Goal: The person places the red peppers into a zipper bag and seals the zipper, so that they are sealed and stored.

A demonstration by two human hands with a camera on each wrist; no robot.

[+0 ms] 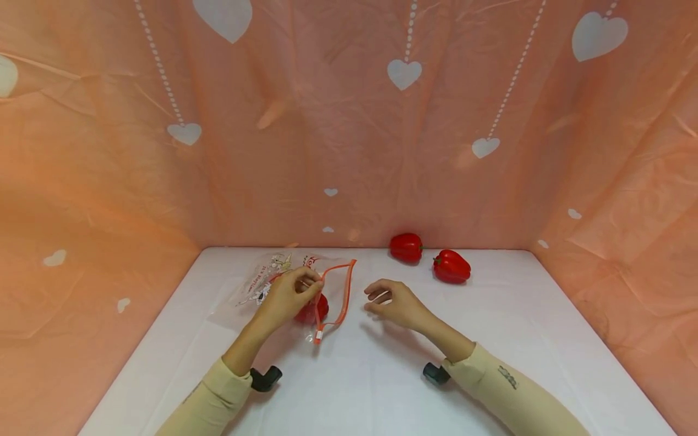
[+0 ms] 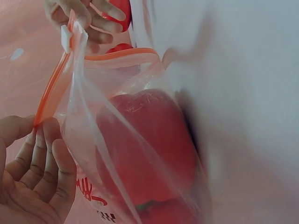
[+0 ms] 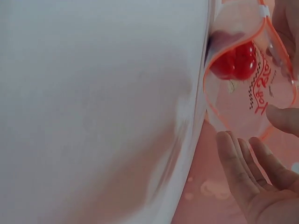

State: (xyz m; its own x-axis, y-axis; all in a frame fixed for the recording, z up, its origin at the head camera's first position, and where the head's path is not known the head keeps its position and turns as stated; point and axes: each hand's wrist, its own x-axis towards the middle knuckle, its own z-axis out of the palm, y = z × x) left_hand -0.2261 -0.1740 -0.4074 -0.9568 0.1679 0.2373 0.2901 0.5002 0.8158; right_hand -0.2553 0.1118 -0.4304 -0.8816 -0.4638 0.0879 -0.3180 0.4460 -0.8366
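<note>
A clear zip bag [image 1: 248,297] with printed lettering and an orange zip edge [image 1: 347,292] lies on the table, its mouth gaping to the right. Inside sits a red bell pepper [image 2: 145,144]; more red shows below it through the plastic in the left wrist view. My left hand [image 1: 289,293] pinches the near side of the orange edge between thumb and fingers. To the right of the mouth, my right hand [image 1: 397,304] hovers apart from the bag, fingers loosely bent and holding nothing. A white slider [image 2: 66,39] is on one end of the zip.
Two more red bell peppers, one at the back edge [image 1: 406,248] and one slightly nearer [image 1: 452,267], lie on the white table [image 1: 376,381] behind the right hand. An orange sheet [image 1: 360,151] with white hearts walls the back and sides.
</note>
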